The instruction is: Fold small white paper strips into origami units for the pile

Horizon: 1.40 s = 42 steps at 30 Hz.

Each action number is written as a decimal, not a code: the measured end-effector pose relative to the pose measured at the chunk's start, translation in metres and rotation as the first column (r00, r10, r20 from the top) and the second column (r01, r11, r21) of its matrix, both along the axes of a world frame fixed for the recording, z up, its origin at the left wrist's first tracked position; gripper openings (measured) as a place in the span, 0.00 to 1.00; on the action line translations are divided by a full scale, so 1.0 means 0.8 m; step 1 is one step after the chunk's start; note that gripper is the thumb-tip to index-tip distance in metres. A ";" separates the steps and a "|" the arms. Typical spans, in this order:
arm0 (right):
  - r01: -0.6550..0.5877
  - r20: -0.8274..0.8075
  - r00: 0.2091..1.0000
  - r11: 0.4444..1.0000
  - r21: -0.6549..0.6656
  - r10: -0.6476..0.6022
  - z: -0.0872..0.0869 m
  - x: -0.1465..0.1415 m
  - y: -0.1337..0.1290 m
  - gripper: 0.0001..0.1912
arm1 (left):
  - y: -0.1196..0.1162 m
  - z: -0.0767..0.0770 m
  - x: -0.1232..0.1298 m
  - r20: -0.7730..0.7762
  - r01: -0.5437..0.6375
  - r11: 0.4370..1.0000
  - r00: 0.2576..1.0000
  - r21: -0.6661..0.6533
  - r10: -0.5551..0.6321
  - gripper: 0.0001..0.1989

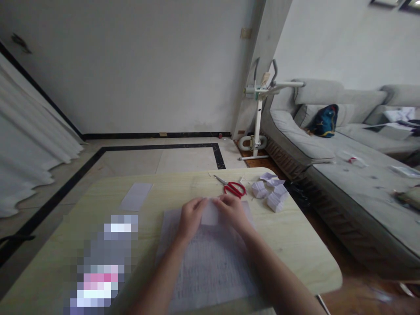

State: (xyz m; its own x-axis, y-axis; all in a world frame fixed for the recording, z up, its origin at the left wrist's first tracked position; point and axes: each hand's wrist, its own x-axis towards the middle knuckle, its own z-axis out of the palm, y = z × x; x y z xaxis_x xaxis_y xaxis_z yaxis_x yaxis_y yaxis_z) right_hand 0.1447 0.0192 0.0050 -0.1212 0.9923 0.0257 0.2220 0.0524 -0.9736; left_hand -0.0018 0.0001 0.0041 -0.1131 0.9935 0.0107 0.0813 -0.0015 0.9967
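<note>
Between my two hands is a small white paper piece (210, 213), its top edge pinched by the fingers of my left hand (191, 217) and my right hand (232, 211). Below them a large sheet with print or writing (213, 267) lies on the pale wooden table (295, 245). Red-handled scissors (233, 188) lie just beyond my right hand, blades toward the upper left. Several folded or crumpled white papers (274, 197) sit to the right of the scissors. A flat white paper (137, 196) rests at the table's far left.
A pixelated object (105, 262) covers part of the table's left side. Beyond the right edge stand a grey sofa (354, 175) with a blue bag (326, 121) and a white exercise machine (258, 118). A white curtain (29, 131) hangs at the left.
</note>
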 end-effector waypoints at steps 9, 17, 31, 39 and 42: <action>0.010 0.030 0.999 1.000 0.000 -0.010 -0.002 0.001 0.001 0.18 | -0.001 -0.001 -0.001 -0.022 -0.018 1.000 1.000 -0.005 0.018 0.15; -0.001 0.008 1.000 1.000 0.026 0.001 0.004 0.001 -0.001 0.17 | -0.001 0.003 -0.001 -0.024 -0.023 1.000 0.999 0.017 0.023 0.13; 0.003 -0.018 1.000 1.000 0.013 -0.003 0.001 0.002 -0.002 0.18 | -0.001 0.001 -0.001 -0.039 -0.025 0.999 0.999 0.021 0.026 0.15; 0.002 -0.059 0.998 1.000 -0.021 -0.003 -0.003 0.001 -0.001 0.19 | -0.001 0.008 0.000 -0.042 -0.051 0.999 0.998 0.017 0.052 0.16; 0.001 -0.071 0.998 1.000 -0.022 -0.003 -0.003 0.001 -0.001 0.19 | -0.002 0.008 0.000 -0.039 -0.043 0.999 0.998 0.010 0.044 0.16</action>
